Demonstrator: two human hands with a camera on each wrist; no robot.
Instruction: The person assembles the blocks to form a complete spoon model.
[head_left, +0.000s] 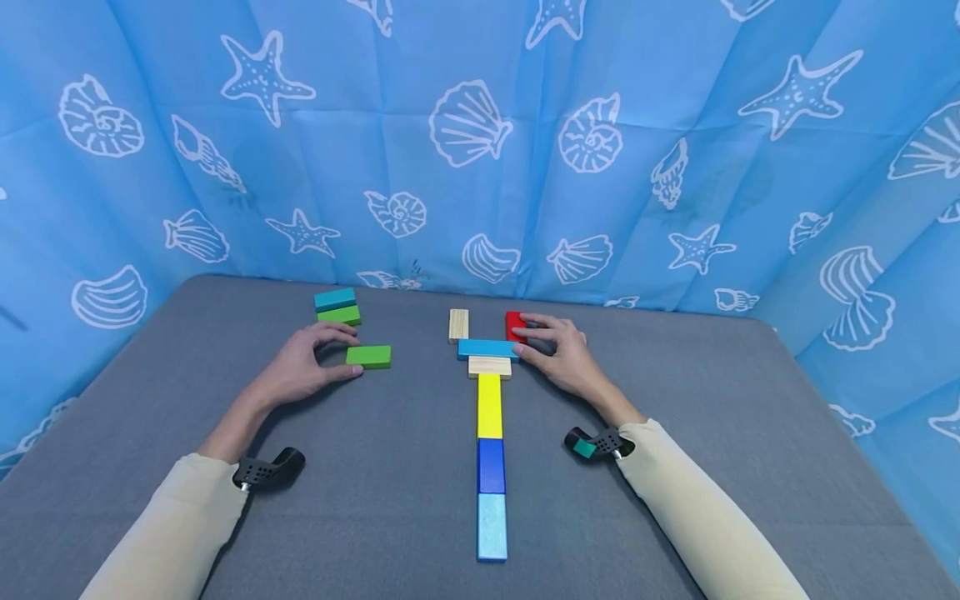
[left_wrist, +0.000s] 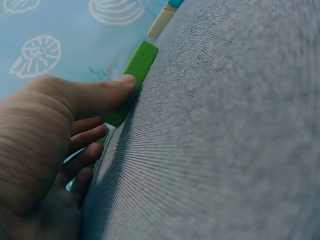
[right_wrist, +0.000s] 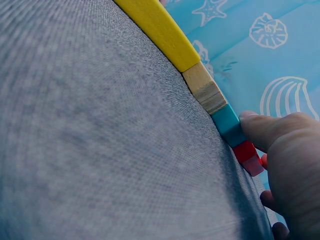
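Observation:
In the head view my left hand (head_left: 311, 367) pinches the left end of a green block (head_left: 369, 357), thumb at its near edge and a finger at its far edge. In the left wrist view the thumb presses on the green block (left_wrist: 140, 62). My right hand (head_left: 562, 354) holds a red block (head_left: 513, 325) standing behind the right end of a light blue block (head_left: 483, 348). Its thumb overlaps the right end of the light blue block. In the right wrist view the red block (right_wrist: 248, 157) sits just past the light blue block (right_wrist: 229, 125).
A wooden block (head_left: 458, 325) stands behind the light blue one's left end; another wooden block (head_left: 490, 367) lies before it. Yellow (head_left: 490, 406), dark blue (head_left: 491, 465) and pale blue (head_left: 492, 527) blocks run toward me. At back left lie a teal block (head_left: 334, 299) and another green block (head_left: 340, 315).

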